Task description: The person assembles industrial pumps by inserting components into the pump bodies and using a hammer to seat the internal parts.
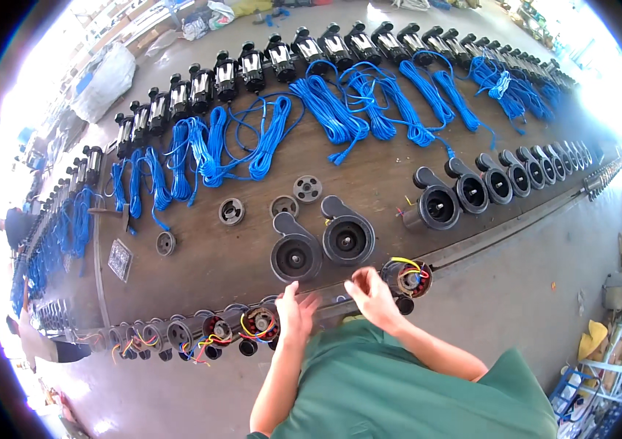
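My left hand [297, 312] is at the near edge of the bench, thumb up and fingers apart, slightly blurred, with nothing visible in it. Just beyond it lies a black round pump housing [296, 257] with a side spout and a shaft in its middle. A second such housing [348, 239] sits beside it on the right. My right hand [375, 301] hovers near that one, fingers curled in toward the thumb; whatever is between them is too small to make out. Right of this hand stands an open motor body [407, 279] with yellow and red wires and a copper winding.
Wired motor bodies [217, 329] line the near edge at left. Loose round discs [307, 189] lie mid-bench. Blue cable bundles [329, 110] stretch before a row of black-and-silver pumps [252, 67]. More housings [472, 192] stand at right. Another person [47, 345] is at far left.
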Action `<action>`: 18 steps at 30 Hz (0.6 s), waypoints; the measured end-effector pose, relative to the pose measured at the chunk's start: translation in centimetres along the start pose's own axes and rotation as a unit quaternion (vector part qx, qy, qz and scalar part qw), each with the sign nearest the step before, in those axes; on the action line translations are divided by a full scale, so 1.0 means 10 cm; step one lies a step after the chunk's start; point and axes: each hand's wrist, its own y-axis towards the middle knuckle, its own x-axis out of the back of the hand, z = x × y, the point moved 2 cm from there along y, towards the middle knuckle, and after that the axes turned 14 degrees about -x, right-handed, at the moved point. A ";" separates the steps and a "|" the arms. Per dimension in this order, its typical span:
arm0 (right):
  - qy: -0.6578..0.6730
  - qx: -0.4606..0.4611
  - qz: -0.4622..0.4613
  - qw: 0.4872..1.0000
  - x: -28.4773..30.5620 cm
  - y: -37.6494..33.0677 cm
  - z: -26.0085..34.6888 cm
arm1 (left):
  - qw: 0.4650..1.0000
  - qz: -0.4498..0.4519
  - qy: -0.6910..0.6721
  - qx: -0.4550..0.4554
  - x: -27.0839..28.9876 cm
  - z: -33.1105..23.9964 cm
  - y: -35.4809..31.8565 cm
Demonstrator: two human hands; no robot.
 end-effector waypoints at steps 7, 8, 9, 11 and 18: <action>-0.119 -0.027 0.220 0.968 -0.47 -0.06 -0.81 | 0.888 0.369 0.238 -0.137 0.37 -0.09 -0.66; -0.150 -0.029 0.260 0.954 -0.56 -0.13 -0.84 | 0.848 0.344 0.343 -0.213 0.61 -0.21 -0.82; -0.179 -0.025 0.286 0.941 -0.67 -0.21 -0.79 | 0.785 0.326 0.445 -0.282 0.79 -0.32 -0.94; -0.238 -0.049 0.361 0.900 -0.96 -0.45 -0.76 | 0.673 0.297 0.604 -0.307 1.50 -0.40 -1.12; -0.339 0.108 0.482 0.800 -2.35 -1.01 -0.57 | 0.597 0.046 0.737 -0.312 4.18 -0.85 -0.25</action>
